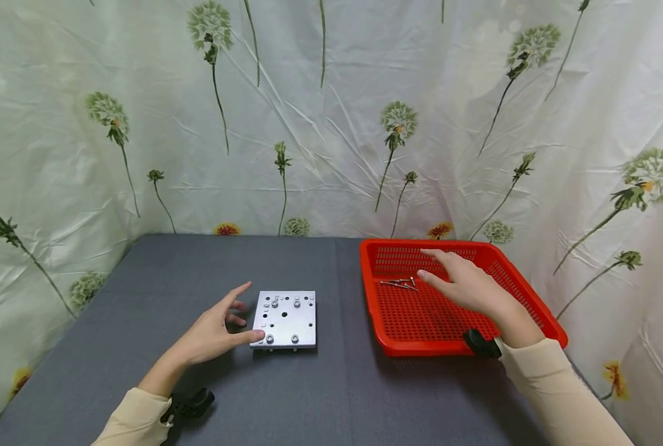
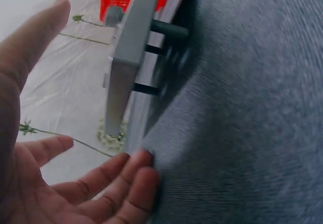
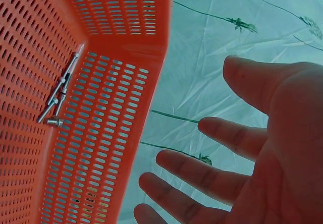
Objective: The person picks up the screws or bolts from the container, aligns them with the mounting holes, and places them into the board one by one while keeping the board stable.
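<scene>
A square silver metal plate (image 1: pixel 298 321) with drilled holes lies on the grey cloth. Several socket-head bolts (image 1: pixel 294 339) sit in it, and in the left wrist view their shanks (image 2: pixel 169 30) stick out below its underside. My left hand (image 1: pixel 211 334) is spread at the plate's left side, its thumb overlapping the near left corner in the head view. Over the red basket (image 1: pixel 384 347) hovers my right hand (image 1: pixel 470 285), fingers extended, holding nothing. Loose screws (image 3: pixel 60 88) lie in a small pile on the basket floor, ahead and left of that hand.
Grey cloth (image 1: pixel 197 266) covers the table. The basket's raised, slotted walls stand at the table's right side. Behind and beside the table hangs a pale curtain (image 1: pixel 331 124) printed with dandelions. Each wrist wears a black strap (image 1: pixel 192 404).
</scene>
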### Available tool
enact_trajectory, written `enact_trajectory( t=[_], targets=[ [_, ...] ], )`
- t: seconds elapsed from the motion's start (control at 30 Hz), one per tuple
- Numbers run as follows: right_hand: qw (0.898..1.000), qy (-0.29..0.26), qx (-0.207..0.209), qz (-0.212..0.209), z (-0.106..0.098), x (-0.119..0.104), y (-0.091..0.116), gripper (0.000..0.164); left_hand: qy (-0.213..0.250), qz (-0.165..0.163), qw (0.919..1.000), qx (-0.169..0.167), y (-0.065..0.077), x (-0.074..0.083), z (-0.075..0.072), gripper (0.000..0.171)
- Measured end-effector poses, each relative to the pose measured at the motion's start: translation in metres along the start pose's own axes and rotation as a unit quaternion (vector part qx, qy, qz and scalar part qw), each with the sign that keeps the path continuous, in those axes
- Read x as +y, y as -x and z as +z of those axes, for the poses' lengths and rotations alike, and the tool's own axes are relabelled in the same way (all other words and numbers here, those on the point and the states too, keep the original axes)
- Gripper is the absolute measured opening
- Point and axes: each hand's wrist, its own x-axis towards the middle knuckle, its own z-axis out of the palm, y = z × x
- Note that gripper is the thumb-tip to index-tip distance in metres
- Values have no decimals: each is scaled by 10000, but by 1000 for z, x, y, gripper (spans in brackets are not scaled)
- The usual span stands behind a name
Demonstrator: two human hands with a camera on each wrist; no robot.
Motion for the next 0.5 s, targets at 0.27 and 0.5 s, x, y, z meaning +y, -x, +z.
enact_trajectory(
  t=[0.27, 0.5],
  targets=[
    [10000, 0, -44, 64, 0, -1, 3, 72, 202, 184, 9993, -250, -6, -7, 6, 118],
    [9999, -19, -71, 156, -1, 0, 8, 74, 79, 516, 9985, -176, -10, -15, 12, 122]
  ],
)
